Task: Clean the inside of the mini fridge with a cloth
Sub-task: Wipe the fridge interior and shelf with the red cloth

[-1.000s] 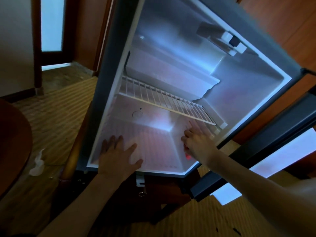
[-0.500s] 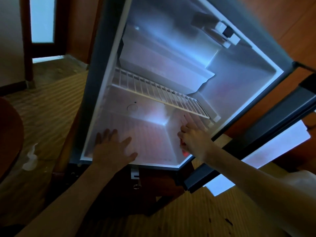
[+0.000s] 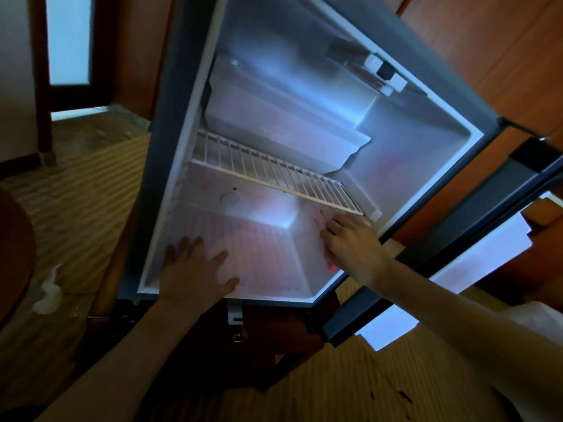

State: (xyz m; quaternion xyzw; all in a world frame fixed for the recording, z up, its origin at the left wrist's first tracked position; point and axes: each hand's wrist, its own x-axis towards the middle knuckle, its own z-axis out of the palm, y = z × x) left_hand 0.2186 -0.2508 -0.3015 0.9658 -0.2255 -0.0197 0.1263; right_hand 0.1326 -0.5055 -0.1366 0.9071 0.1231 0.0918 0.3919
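- The dark-framed mini fridge with a white plastic interior (image 3: 405, 153) stands open on a low wooden stand; its dark door (image 3: 475, 239) swings out to the right of the opening.
- The left hand (image 3: 195, 269) lies flat, fingers straight and spread, on the ribbed white floor of the fridge just inside the front lip, toward the left wall.
- The right hand (image 3: 350, 242) presses against the right inner wall of the fridge, low, just under the right end of the white wire shelf (image 3: 274, 172); its fingers are bent over something red, of which only a small part shows below the palm. Whether that is the cloth cannot be told.
- Between the two hands the fridge floor lies bare back to the rear step.
- Above the wire shelf sits a white box-shaped freezer compartment (image 3: 283, 123), filling the upper left of the fridge.
- A crumpled white scrap (image 3: 48, 293) lies on the striped carpet, well left of the fridge.
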